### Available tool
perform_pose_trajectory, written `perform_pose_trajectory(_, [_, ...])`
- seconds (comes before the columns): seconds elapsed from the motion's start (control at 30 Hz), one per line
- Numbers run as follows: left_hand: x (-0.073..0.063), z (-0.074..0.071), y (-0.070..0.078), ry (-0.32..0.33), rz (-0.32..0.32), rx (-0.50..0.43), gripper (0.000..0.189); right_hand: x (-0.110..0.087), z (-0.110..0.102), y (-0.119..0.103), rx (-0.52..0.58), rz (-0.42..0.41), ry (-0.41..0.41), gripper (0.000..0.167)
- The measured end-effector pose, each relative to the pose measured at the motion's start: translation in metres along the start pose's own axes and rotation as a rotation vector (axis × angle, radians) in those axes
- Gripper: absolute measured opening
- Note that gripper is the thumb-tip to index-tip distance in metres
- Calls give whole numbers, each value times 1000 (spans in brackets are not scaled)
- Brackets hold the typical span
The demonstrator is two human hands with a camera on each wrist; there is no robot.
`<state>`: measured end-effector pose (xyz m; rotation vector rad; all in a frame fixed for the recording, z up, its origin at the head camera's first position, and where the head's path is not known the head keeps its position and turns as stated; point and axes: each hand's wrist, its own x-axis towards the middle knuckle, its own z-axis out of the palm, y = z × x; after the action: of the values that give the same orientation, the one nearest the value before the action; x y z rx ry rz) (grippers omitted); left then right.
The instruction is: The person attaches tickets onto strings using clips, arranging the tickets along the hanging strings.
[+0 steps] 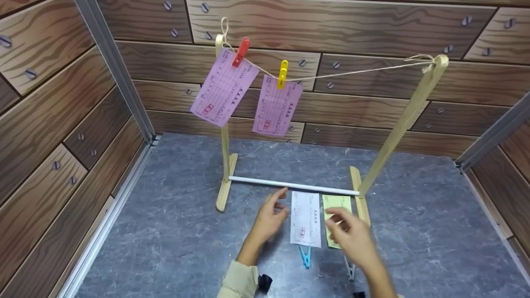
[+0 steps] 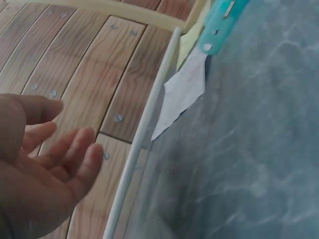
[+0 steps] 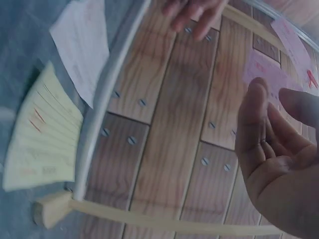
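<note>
Left hand (image 1: 271, 217) and right hand (image 1: 353, 236) hover empty, fingers loosely bent. Lower centre, a blue plastic clip (image 1: 306, 263) sits by a white paper slip (image 1: 305, 219), likely its pair; upper centre, a yellow plastic clip (image 1: 283, 74) hangs a pink paper slip (image 1: 276, 107) from beige twine (image 1: 364, 71).

White slip (image 1: 305, 219): printed rectangle, red stamp toward its near end, lying lengthwise near to far. Green slip (image 1: 337, 201): pale, printed, just right of the white slip. Blue clip (image 1: 306, 259): lies at the white slip's near edge. Grey clip (image 1: 351, 271): right of the blue clip, near the green slip's near end.
</note>
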<state>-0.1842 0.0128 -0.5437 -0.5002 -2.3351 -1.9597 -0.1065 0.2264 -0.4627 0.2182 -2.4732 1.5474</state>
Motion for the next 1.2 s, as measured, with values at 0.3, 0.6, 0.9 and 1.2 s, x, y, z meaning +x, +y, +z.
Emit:
perform_pose_trajectory(0.3, [-11, 12, -9, -137, -74, 332, 75, -15, 51, 15, -565, -75, -180, 27])
perform_pose_trajectory(0.6, [-16, 25, -7, -80, -117, 611, 80, -30, 72, 29, -719, -45, -333, 49])
perform_pose_trajectory(0.9, [-15, 29, -5, -97, -118, 738, 70, -33, 71, 40, -768, -171, -301, 32])
perform_pose_trajectory(1.2, [-11, 16, -4, -147, -133, 771, 56, -17, 55, 35, -528, -11, -425, 23])
